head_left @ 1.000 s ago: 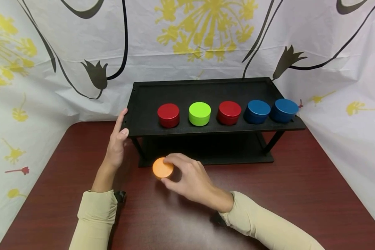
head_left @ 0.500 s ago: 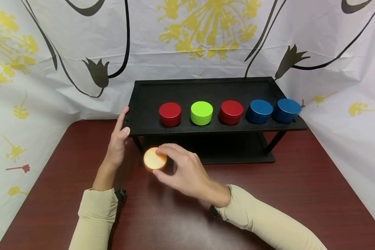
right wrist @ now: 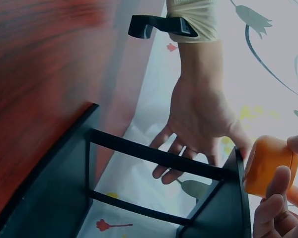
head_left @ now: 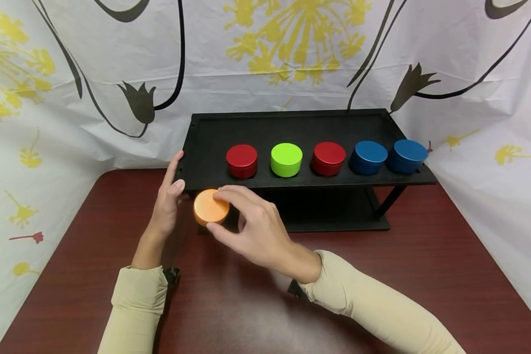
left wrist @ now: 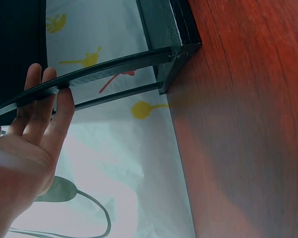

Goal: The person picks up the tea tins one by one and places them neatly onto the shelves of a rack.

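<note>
My right hand (head_left: 258,226) pinches a round orange tin (head_left: 210,207) between thumb and fingers, in front of the upper shelf's front left corner. The tin (right wrist: 268,166) also shows at the right of the right wrist view, with the tips of that hand around it. My left hand (head_left: 164,204) rests against the left end of the black two-level shelf (head_left: 292,125), fingers extended and thumb by the near corner. In the left wrist view the left hand's fingers (left wrist: 37,119) reach up past the shelf's edge.
Along the upper shelf's front stand a red tin (head_left: 242,162), a lime green tin (head_left: 286,160), another red tin (head_left: 328,159) and two blue tins (head_left: 368,158). The lower shelf (head_left: 327,211) sits on a dark red-brown table (head_left: 358,255). Patterned white cloth (head_left: 265,54) hangs behind.
My right hand has lifted the orange tin up and left, from near the lower shelf's front to the upper shelf's front left edge. The left hand has stayed at the shelf's end.
</note>
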Demonstrator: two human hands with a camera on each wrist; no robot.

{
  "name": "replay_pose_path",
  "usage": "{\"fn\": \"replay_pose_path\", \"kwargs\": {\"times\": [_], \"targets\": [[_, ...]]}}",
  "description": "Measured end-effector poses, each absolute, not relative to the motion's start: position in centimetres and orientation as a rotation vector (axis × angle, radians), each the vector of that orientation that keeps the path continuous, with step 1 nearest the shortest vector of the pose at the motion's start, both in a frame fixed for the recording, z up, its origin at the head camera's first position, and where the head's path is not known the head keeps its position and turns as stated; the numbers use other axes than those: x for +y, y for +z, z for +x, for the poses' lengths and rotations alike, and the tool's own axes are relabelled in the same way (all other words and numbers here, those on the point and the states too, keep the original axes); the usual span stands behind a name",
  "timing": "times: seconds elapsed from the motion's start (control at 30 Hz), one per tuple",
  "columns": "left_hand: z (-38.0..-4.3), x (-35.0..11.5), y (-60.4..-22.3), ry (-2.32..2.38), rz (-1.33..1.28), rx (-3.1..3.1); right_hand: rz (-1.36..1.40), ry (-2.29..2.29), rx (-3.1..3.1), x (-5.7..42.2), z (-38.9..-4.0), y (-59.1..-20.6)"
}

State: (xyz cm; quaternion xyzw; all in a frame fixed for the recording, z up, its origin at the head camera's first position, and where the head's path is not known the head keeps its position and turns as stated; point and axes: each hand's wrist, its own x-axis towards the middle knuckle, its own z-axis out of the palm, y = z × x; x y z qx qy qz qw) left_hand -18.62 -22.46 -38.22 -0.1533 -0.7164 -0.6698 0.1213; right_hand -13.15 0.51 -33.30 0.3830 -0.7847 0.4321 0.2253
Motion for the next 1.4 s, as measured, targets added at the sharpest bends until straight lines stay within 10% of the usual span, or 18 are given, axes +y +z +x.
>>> {"fn": "replay_pose_path", "kwargs": {"times": [1.4], "targets": [[-18.5,-22.4,-38.2,-1.956,-0.413,-2.121,0.812,1.063,-2.281,-3.2,-15.7,-29.3]]}}
